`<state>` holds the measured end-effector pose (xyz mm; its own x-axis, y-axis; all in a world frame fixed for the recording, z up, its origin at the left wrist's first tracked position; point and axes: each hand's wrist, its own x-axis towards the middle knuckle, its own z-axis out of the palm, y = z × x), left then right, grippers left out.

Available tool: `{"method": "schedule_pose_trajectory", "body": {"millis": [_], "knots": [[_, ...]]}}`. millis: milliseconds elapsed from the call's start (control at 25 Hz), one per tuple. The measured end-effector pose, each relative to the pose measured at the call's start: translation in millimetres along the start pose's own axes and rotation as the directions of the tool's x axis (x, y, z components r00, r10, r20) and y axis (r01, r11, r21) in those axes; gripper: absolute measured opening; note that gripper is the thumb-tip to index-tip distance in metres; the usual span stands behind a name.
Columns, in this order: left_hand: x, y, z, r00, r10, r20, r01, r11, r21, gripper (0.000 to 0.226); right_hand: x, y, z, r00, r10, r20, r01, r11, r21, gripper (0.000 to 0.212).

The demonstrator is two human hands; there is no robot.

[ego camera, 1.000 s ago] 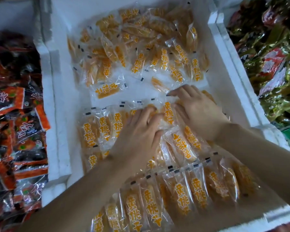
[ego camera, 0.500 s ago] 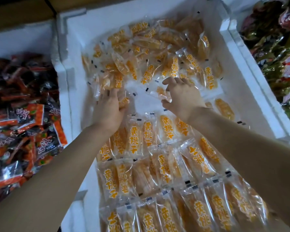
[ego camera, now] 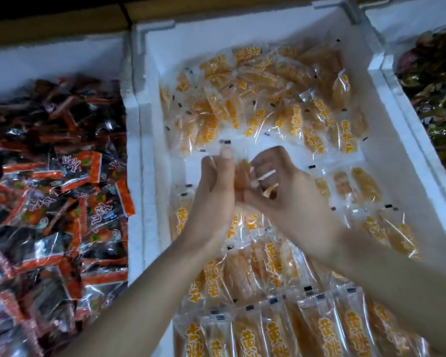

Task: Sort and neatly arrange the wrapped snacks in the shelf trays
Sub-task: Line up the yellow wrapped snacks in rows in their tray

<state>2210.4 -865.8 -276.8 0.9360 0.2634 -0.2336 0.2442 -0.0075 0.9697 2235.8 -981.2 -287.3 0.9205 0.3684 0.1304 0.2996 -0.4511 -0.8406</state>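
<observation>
Head view: hands meet over the middle of the white tray (ego camera: 150, 176).
Left hand (ego camera: 216, 194) and right hand (ego camera: 291, 202) curl fingers round seemingly one blurred orange packet (ego camera: 242, 173); forearms (ego camera: 139, 292) hide some near rows (ego camera: 276, 333), with a loose heap (ego camera: 268, 99) at the far edge.

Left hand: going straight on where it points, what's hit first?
Probably the loose pile of yellow packets at the far end of the white tray; the left hand, gripping a packet, may pass above it, depth unclear.
</observation>
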Motion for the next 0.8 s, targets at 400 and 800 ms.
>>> {"method": "schedule_pose_trajectory", "body": {"millis": [400, 800], "knots": [[-6, -6, -76, 0.969, 0.154, -0.195, -0.141, 0.987, 0.082, 0.021, 86, 27, 24, 0.999, -0.037, 0.031, 0.047, 0.897, -0.440, 0.066], [-17, -15, -100, 0.974, 0.137, -0.178, -0.135, 0.991, 0.023, 0.021, 136, 20, 70, 0.984, -0.113, 0.139, 0.175, 0.772, -0.611, 0.048]]}}
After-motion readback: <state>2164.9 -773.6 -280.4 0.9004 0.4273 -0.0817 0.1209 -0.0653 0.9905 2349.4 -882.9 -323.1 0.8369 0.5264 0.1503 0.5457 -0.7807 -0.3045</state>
